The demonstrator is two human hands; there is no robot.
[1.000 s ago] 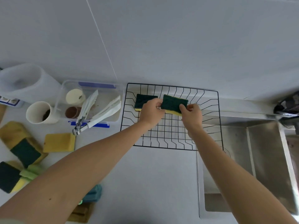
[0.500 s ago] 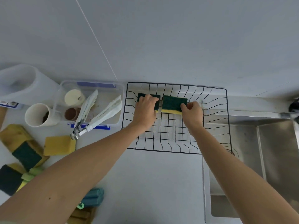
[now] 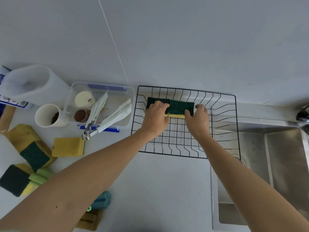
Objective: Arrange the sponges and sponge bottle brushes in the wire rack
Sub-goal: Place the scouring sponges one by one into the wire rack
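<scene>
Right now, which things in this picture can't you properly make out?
- Left sponge in the wire rack: head view, mostly covered by the left hand.
- Teal brush: head view, partly behind the left forearm.
- Tap: cut off by the right edge.
- Contents of the white cup: dark, too small to identify.
- Right hand hides the second sponge's right end.

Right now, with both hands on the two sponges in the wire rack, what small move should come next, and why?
Probably let go and draw both hands back. The right sponge already sits edge to edge with the left sponge along the wire rack's far side, pressed by the left hand and right hand. More sponges wait on the counter.
</scene>
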